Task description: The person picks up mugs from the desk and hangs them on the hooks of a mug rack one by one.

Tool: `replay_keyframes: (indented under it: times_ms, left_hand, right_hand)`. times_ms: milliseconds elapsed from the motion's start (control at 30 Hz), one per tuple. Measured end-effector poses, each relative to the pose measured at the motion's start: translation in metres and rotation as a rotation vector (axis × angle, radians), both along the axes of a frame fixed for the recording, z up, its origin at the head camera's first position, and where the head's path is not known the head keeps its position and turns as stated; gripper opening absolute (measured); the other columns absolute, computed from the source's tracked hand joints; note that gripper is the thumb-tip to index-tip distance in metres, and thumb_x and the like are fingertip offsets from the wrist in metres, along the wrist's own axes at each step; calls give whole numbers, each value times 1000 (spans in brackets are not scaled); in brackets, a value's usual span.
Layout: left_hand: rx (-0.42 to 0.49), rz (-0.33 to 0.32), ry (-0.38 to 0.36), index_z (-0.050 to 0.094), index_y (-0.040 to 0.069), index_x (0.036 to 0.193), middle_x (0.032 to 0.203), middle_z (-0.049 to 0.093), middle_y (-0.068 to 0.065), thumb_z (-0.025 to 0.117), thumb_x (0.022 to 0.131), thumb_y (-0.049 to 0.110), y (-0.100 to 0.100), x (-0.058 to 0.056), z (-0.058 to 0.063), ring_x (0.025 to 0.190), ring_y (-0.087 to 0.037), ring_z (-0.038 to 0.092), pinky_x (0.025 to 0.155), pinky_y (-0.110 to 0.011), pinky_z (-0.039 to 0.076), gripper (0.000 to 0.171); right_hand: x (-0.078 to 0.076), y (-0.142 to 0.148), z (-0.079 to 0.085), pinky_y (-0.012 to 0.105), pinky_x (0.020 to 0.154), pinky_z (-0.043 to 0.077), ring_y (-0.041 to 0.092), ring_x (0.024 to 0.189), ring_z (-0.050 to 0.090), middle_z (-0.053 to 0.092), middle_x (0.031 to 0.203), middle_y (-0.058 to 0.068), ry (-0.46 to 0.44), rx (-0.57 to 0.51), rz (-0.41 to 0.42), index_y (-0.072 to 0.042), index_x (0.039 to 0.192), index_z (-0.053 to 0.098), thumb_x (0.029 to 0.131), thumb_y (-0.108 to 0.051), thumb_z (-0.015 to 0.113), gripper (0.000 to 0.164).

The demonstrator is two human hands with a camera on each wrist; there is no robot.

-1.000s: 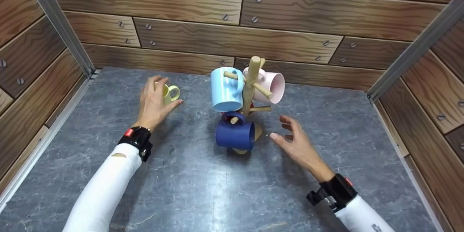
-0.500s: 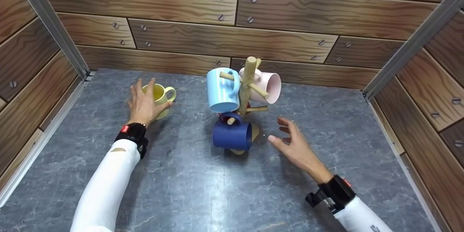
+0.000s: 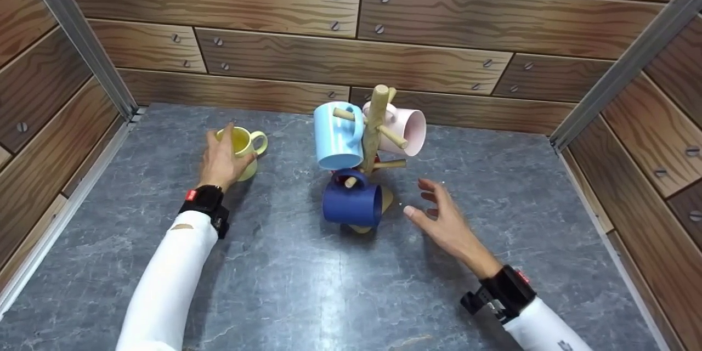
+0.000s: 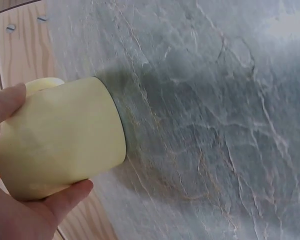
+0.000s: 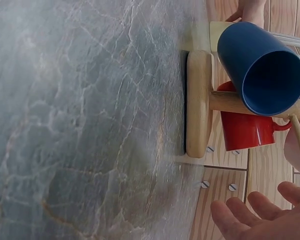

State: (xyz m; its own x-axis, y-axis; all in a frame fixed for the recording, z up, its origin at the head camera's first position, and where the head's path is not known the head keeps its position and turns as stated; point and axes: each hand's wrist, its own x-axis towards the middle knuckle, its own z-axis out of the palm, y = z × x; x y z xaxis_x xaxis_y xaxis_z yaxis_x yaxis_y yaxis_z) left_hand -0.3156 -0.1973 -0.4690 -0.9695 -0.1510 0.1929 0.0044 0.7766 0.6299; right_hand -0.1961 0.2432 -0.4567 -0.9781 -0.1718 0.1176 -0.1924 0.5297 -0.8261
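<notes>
At the left, my left hand (image 3: pixel 219 164) grips the pale yellow mug (image 3: pixel 245 145) around its body. The left wrist view shows the thumb and fingers on opposite sides of the upright mug (image 4: pixel 70 135), its base at the tabletop. My right hand (image 3: pixel 447 222) is held apart from everything, fingers relaxed, right of a wooden mug tree (image 3: pixel 375 120). On that tree hang a light blue mug (image 3: pixel 334 140), a pink mug (image 3: pixel 408 126) and a dark blue mug (image 3: pixel 351 205). A red mug (image 5: pixel 245 131), mostly hidden in the head view, hangs there too.
The mug tree's round wooden base (image 5: pixel 199 105) stands on the grey marbled tabletop (image 3: pixel 279 285). Bare pegs (image 3: pixel 390 164) jut out to its right. Wood-patterned walls (image 3: pixel 274 49) enclose the back and both sides.
The left hand has moved slightly left, and its fingers, spread half a second ago, have closed around the yellow mug. The right hand and the mugs on the tree have barely moved.
</notes>
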Motion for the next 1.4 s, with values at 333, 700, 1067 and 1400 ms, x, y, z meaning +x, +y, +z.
replay_keyframes:
  times_ms: [333,700,1067,1400]
  left_hand:
    - [48,45,60,41,10,142,131,37,-23,78,74,35,0,11,4,105,-46,52,89,-57,46,82]
    - [129,-48,130,42,12,138,125,43,-17,81,72,41,15,50,32,106,-35,51,86,-51,50,82]
    - [188,-158,177,47,19,138,119,47,-9,78,75,45,37,87,44,101,-27,49,80,-45,47,75]
    - [284,-206,396,56,18,128,106,51,-3,75,75,38,37,95,46,87,-20,49,69,-40,44,60]
  right_hand:
    - [-4,8,-5,55,101,38,33,132,39,36,147,14,31,6,4,-10,149,29,90,-40,67,76]
    - [-1,11,3,55,104,36,35,138,31,28,154,11,63,20,1,-15,153,23,91,-38,66,79]
    - [14,-7,37,53,105,35,39,136,31,28,152,19,77,-6,6,-4,151,26,92,-24,66,74]
    - [19,-13,46,50,103,39,37,131,40,41,143,22,183,-102,-19,3,144,37,92,-15,65,62]
